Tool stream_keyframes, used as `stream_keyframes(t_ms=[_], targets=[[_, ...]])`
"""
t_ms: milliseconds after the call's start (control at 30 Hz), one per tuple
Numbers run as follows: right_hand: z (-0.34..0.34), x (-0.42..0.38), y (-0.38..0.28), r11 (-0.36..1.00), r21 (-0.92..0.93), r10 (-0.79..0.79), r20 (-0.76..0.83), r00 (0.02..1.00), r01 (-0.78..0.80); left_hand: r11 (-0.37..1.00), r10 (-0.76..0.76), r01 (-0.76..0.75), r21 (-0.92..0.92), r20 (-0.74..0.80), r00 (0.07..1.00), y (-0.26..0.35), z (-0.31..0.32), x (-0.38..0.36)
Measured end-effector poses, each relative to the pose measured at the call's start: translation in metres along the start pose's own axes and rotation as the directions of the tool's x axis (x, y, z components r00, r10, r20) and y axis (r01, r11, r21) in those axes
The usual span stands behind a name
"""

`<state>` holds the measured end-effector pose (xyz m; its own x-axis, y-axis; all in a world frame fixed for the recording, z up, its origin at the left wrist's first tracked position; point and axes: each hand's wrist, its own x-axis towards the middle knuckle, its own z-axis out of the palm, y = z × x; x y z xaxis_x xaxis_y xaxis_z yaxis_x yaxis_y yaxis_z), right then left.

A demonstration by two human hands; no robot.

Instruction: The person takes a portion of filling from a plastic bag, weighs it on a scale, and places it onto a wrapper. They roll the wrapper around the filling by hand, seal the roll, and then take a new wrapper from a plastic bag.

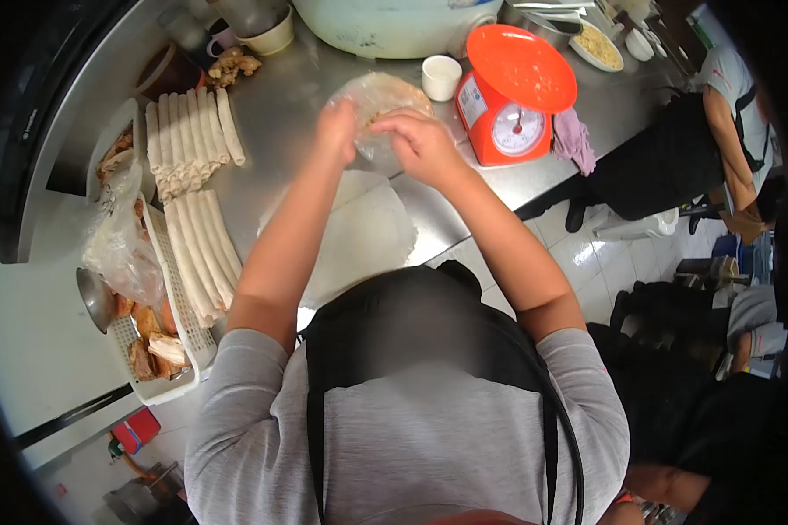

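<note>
A clear plastic bag (385,87) with some pale and orange-brown food in it lies on the steel counter in front of me. At its left edge is my left hand (338,133), blurred by motion, so I cannot see how its fingers are set. My right hand (422,144) reaches over the bag's near side, index finger stretched toward the food and the other fingers curled; whatever is pinched there is too small to make out. Nearer to my body a thin, pale, flat sheet (363,232) lies on the counter below both hands.
Several pale rolls (188,131) lie in rows at left, beside a white basket (158,227) holding browned pieces. An orange dial scale (517,122) and a white cup (441,79) stand right of the bag. A large tub (394,31) is behind. Co-workers (674,140) stand at right.
</note>
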<state>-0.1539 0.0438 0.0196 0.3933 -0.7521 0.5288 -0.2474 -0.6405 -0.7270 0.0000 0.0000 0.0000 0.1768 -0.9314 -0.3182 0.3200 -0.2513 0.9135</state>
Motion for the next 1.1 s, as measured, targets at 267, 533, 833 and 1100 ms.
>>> stream_keyframes(t_ms=[267, 533, 833, 1100], targets=[[0.016, 0.047, 0.023, 0.745, -0.624, 0.421, 0.166, 0.892, -0.235, 0.991, 0.123, -0.124, 0.054, 0.022, 0.992, 0.018, 0.010, -0.022], [0.036, 0.056, 0.042, 0.612, -0.764, 0.550, 0.225, 0.804, -0.205, 0.991, -0.103, 0.101, 0.083, 0.022, 0.994, -0.004, 0.006, 0.000], [-0.005, 0.009, 0.056, 0.748, -0.611, 0.420, 0.130, 0.898, -0.261, 0.979, -0.159, 0.139, 0.150, 0.137, 0.978, -0.011, 0.001, 0.016], [0.035, 0.014, 0.057, 0.731, -0.678, 0.218, 0.335, 0.917, 0.074, 0.971, -0.089, 0.038, 0.236, 0.210, 0.974, 0.009, 0.012, 0.012]])
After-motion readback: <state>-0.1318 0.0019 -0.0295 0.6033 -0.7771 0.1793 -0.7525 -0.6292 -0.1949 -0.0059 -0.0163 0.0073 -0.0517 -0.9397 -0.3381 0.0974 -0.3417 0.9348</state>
